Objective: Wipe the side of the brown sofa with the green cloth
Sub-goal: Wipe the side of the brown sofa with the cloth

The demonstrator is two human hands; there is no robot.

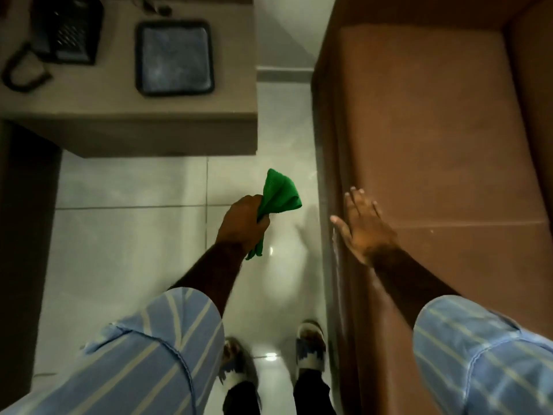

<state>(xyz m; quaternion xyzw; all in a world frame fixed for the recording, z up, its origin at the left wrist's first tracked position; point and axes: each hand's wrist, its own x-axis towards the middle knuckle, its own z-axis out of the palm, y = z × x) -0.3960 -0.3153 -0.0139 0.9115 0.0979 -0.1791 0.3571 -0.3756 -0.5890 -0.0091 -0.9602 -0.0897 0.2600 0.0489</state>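
The brown sofa [434, 121] fills the right side of the head view, its vertical side face [329, 163] dropping to the floor. My left hand [244, 224] hangs over the tiled floor, shut on a bunched green cloth [278, 191] that stays clear of the sofa, a short gap to its left. My right hand [363, 224] lies flat with fingers spread on the sofa's top edge, thumb over the side.
A grey desk [167, 127] stands at the upper left, bearing a black tray [174, 56], a black telephone [67, 28] and a cord. Pale floor tiles [134, 235] run between desk and sofa. My sandalled feet [309, 344] stand close to the sofa base.
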